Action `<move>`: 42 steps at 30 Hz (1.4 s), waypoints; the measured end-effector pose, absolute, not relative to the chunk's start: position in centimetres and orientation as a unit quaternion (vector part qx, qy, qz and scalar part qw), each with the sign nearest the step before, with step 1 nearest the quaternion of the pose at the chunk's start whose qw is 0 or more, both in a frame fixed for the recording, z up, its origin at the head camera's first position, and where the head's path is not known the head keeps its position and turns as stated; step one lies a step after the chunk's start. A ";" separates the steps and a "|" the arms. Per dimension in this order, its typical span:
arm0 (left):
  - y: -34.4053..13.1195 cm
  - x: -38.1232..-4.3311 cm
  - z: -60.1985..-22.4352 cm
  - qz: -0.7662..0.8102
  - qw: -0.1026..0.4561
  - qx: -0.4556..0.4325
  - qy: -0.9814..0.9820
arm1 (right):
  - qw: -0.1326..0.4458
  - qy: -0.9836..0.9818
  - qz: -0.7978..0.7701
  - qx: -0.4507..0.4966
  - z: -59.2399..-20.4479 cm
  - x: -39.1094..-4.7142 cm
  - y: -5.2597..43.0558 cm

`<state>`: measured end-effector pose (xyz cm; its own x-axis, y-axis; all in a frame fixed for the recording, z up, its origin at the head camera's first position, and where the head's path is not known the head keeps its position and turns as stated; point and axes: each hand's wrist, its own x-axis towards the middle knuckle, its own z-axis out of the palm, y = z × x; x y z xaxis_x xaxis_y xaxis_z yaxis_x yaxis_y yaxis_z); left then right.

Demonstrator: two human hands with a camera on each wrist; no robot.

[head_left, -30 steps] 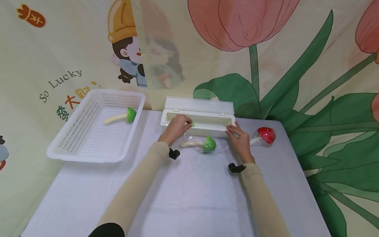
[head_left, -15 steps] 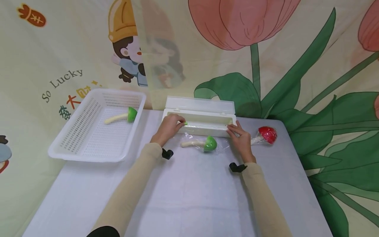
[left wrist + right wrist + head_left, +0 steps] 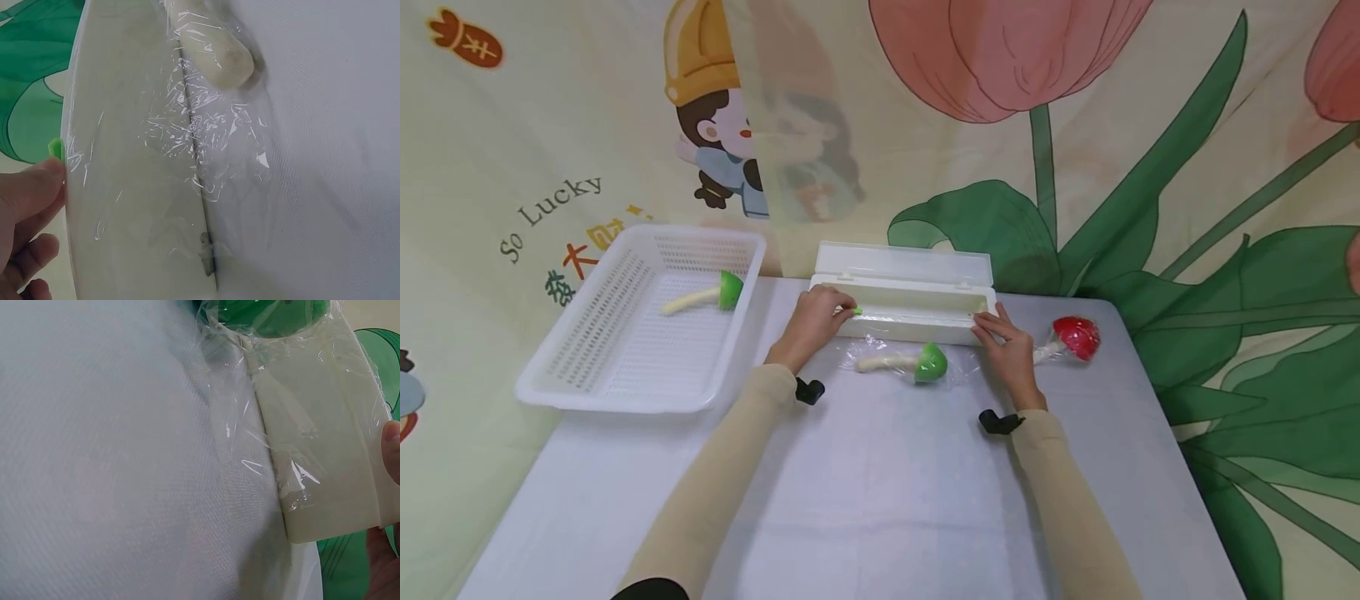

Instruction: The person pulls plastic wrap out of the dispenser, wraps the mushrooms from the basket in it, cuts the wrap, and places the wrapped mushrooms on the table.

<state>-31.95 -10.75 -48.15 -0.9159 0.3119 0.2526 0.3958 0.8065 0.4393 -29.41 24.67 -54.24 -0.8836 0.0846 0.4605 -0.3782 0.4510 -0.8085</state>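
A long white cling film dispenser lies with its lid raised at the back of the table. My left hand pinches the small green cutter slider near the dispenser's left end. At the opposite end, my right hand grips the box, thumb on the front rim and other fingers behind. Clear cling film hangs from the rim over the front wall and spreads onto the tablecloth. A toy mushroom with a green cap and pale stem lies under or in that film.
Left of the dispenser stands a white perforated basket with another green-capped toy mushroom inside. A red-capped mushroom wrapped in film lies beyond my right hand. The printed backdrop hangs right behind the table.
My left hand has slid leftward along the dispenser's front rim with the green slider. My right hand keeps its grip at the right end. The mushrooms and basket have not moved.
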 end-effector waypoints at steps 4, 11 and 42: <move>-11.2 -31.7 -48.2 -0.227 0.098 -0.194 -0.949 | 0.217 -0.825 0.516 0.084 -54.3 -29.4 24.4; -12.8 -31.4 -48.0 -0.206 0.127 -0.193 -0.951 | 0.214 -0.824 0.519 0.084 -54.3 -29.3 24.4; -12.8 -27.0 -50.4 -0.348 0.266 -0.146 -0.887 | 0.247 -0.842 0.471 0.094 -52.2 -26.3 24.0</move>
